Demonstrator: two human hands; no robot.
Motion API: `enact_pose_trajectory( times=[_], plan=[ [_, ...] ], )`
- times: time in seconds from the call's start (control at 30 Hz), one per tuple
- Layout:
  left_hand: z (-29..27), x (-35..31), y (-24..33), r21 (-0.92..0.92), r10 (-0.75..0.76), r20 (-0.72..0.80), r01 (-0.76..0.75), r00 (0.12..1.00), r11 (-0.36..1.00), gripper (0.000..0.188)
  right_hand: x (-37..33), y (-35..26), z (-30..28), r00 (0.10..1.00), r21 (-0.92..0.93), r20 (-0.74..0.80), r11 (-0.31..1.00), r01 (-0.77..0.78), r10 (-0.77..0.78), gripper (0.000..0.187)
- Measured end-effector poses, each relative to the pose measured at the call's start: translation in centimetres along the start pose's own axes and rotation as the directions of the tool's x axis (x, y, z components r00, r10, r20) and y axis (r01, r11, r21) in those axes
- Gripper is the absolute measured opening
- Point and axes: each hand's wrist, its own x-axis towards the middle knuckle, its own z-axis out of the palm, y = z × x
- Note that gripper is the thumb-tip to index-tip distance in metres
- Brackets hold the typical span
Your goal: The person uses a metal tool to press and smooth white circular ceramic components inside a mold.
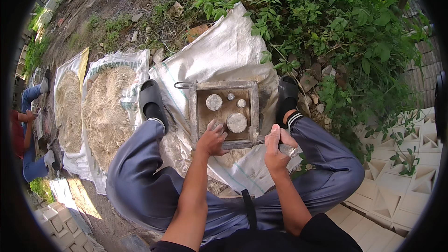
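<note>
Between my feet a square wooden frame (pixel 192 112) lies on a white woven sack. Inside it several round grey discs of different sizes, the biggest a disc (pixel 237 122) at the near right, sit on a sandy brown bed. My left hand (pixel 213 141) is closed over the frame's near side, its dusty fingertips reaching inside. In my closed right hand (pixel 276 149) is a hammer (pixel 288 150); its handle end points right and its head lies by the frame's near right corner. Whether the head touches the wood I cannot tell.
Left of my foot lie two sacks spread with sand (pixel 109 112). A white sack (pixel 224 42) runs beneath the frame. Leafy plants (pixel 336 23) crowd the right, above stacked pale blocks (pixel 396 172). Another person (pixel 30 126) sits at the far left.
</note>
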Motion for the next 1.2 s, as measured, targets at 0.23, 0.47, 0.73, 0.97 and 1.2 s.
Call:
enact_pose_trajectory(
  times=[0.23,0.47,0.73,0.97,1.2],
  plan=[
    [-0.2,-0.3,0.0,-0.040,-0.066,0.080,0.070,0.995,0.997,0.070,-0.2,0.3,-0.2,0.996,-0.095,0.076,0.994,0.047,-0.040,0.032],
    [-0.2,0.0,-0.1,0.006,-0.013,0.029,0.012,0.999,1.000,0.071,0.0,0.6,0.0,0.998,-0.020,0.064,1.000,-0.021,0.023,0.032],
    [-0.5,0.0,0.0,0.038,-0.033,0.062,0.031,0.998,0.999,0.070,-0.3,0.3,0.4,0.998,0.019,0.054,0.999,-0.027,0.026,0.033],
    [0.2,-0.1,-0.4,0.025,-0.008,-0.026,0.008,1.000,1.000,0.069,0.1,-1.0,0.2,0.997,0.054,0.041,0.997,-0.062,0.060,0.034],
    [0.0,0.3,0.0,0.015,0.000,-0.056,0.001,0.998,1.000,0.070,-0.3,0.5,0.0,0.993,-0.023,0.107,0.999,-0.043,0.045,0.035]
  ],
)
